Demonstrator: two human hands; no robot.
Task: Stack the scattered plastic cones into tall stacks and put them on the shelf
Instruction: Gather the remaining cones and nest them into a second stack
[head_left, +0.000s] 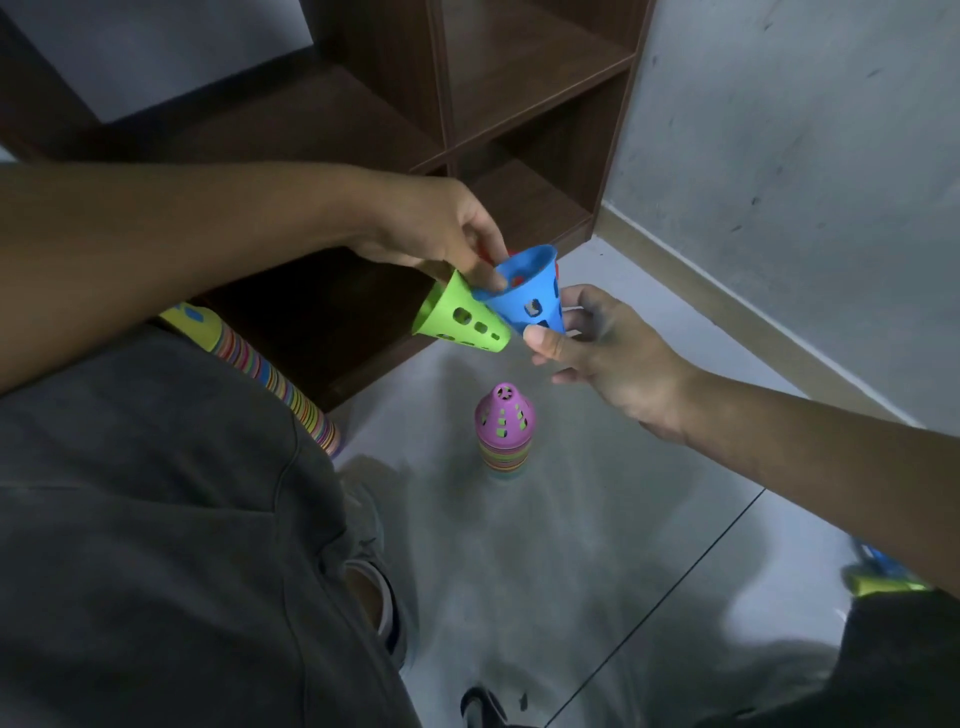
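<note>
Grey floor tiles (597, 545) run below my hands, with a dark wooden shelf unit (509, 119) beyond them. My left hand (441, 228) pinches the rims of a green cone (457, 322) and a blue cone (530, 296); something red shows behind the blue one, too hidden to identify. My right hand (608, 358) nips the blue cone's narrow tip between thumb and fingers. Below both hands stands 1 short stack topped by a pink cone (504, 415). Under my left forearm a long multicoloured stack (270, 374) lies slanted.
</note>
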